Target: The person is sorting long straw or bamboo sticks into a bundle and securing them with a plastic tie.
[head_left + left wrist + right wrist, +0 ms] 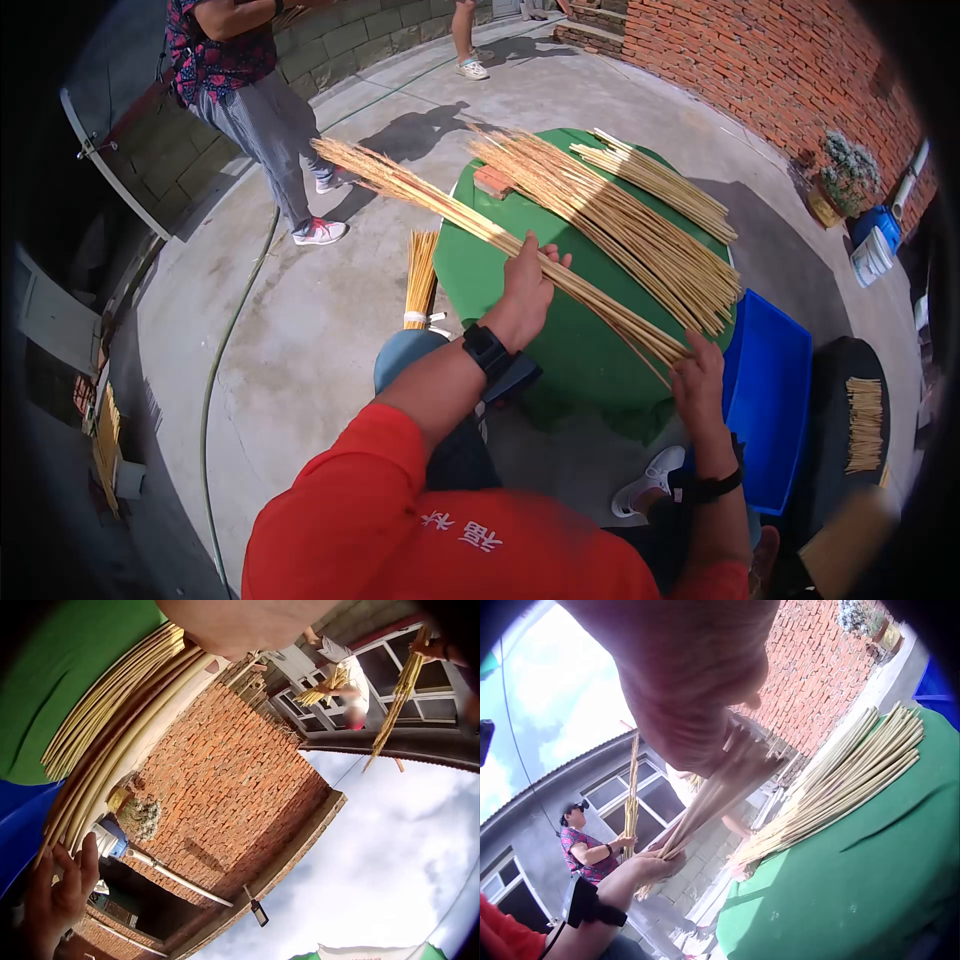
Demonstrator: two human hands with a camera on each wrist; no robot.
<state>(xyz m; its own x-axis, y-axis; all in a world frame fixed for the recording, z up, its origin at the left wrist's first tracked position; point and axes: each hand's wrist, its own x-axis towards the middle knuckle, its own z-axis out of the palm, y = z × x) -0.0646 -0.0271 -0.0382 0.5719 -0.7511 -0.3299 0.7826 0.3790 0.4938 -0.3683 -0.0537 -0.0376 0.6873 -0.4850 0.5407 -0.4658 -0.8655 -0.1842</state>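
A long bundle of dried stalks (455, 212) with feathery reddish heads slants over the round table with its green cloth (470, 265). My left hand (530, 287) grips it around the middle, palm side up. At the cut lower ends, my right hand (698, 378) has bent fingers on the stalks; in the left wrist view these fingers (66, 879) reach the ends. The right wrist view blurs the stalk ends beside my right hand (697, 697). A wide spread of similar stalks (640, 235) lies on the cloth, with a shorter pile (660, 185) behind it.
A brick (492, 182) lies on the spread's feathery end. Beside the table are a blue bin (770, 400) and a standing tied bundle (421, 275). A person in grey trousers (262, 135) stands at the left. A green hose (225, 350) crosses the concrete floor.
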